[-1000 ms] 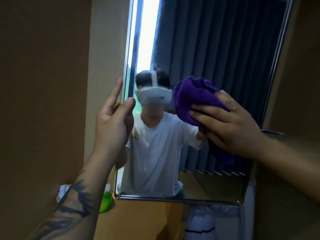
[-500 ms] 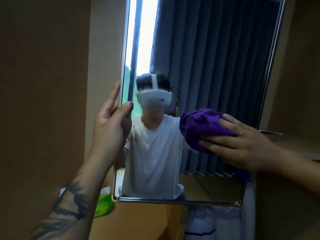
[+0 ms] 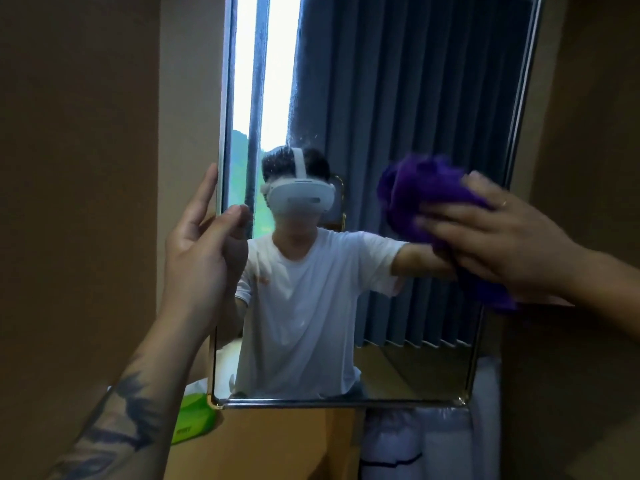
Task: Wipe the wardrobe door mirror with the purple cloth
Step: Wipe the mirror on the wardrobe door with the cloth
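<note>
The tall wardrobe door mirror (image 3: 398, 98) fills the middle of the head view, its metal frame ending low at a rounded bottom edge. My left hand (image 3: 204, 247) grips the mirror's left edge, thumb on the glass and fingers behind the frame. My right hand (image 3: 502, 244) presses the bunched purple cloth (image 3: 422, 195) flat against the right part of the glass, near the right frame. The mirror reflects a person in a white T-shirt, a dark pleated curtain and a bright window strip.
Brown wardrobe panels (image 3: 86, 202) stand to the left and right of the mirror. A green packet (image 3: 194, 420) lies low left beneath the mirror's corner. White bundled items (image 3: 433, 441) sit below the mirror at the lower right.
My right hand with the cloth went down the glass and is now back up and farther right, by the mirror's right edge. My left hand keeps its hold on the left edge.
</note>
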`<action>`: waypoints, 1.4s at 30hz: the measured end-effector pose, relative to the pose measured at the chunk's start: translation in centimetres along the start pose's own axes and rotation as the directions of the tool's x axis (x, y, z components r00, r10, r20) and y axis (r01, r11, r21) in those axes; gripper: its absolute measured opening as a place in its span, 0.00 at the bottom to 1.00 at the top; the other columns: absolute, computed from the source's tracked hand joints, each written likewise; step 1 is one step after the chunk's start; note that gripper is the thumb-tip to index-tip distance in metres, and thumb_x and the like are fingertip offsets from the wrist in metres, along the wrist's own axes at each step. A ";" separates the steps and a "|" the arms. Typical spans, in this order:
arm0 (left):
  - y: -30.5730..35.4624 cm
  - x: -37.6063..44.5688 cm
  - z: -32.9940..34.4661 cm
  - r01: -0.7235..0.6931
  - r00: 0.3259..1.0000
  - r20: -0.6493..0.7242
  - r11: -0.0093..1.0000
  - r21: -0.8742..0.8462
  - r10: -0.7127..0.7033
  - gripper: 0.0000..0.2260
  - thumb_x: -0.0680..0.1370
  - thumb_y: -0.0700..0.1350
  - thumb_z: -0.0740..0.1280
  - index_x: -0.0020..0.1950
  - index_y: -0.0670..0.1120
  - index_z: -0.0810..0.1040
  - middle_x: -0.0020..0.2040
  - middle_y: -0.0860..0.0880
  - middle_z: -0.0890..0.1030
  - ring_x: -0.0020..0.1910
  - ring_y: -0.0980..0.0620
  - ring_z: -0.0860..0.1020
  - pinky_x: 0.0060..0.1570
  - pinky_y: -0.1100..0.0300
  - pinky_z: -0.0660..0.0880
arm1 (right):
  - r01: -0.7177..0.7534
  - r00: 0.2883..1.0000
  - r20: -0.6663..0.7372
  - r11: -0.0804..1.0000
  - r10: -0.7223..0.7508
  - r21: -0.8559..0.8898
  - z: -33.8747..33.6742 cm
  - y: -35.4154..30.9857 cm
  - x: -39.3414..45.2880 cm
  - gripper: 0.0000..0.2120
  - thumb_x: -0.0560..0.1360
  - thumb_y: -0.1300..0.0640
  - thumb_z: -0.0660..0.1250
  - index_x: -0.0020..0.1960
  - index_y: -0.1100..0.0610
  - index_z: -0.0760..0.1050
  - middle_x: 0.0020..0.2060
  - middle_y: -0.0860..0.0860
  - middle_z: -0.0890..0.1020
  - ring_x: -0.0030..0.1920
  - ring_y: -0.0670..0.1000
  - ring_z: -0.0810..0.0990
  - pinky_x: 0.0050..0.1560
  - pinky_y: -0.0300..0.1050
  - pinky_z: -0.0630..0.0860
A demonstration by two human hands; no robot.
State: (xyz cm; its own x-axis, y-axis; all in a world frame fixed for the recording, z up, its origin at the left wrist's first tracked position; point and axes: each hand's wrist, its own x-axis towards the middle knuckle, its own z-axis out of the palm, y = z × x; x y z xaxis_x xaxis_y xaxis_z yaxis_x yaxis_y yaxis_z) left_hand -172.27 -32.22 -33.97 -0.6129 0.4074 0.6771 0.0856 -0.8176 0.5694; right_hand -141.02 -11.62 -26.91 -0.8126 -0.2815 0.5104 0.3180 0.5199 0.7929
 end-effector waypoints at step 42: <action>0.1 -0.1 -0.3 -0.016 0.999 0.032 0.997 0.071 0.014 0.22 0.83 0.42 0.66 0.74 0.60 0.73 0.53 0.50 0.79 0.52 0.47 0.77 0.46 0.64 0.72 | 0.001 1.000 -0.006 1.000 -0.001 0.006 1.7 -3.7 -2.4 0.24 0.82 0.51 0.59 0.77 0.55 0.66 0.75 0.55 0.70 0.75 0.66 0.66 0.78 0.69 0.57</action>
State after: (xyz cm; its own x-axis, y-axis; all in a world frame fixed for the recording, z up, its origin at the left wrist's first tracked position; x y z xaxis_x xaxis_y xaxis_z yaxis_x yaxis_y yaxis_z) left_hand -172.47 -32.45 -34.17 -0.5862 0.4087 0.6995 0.1513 -0.7930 0.5901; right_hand -141.09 -11.54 -31.60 -0.8097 -0.2869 0.5120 0.3145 0.5244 0.7912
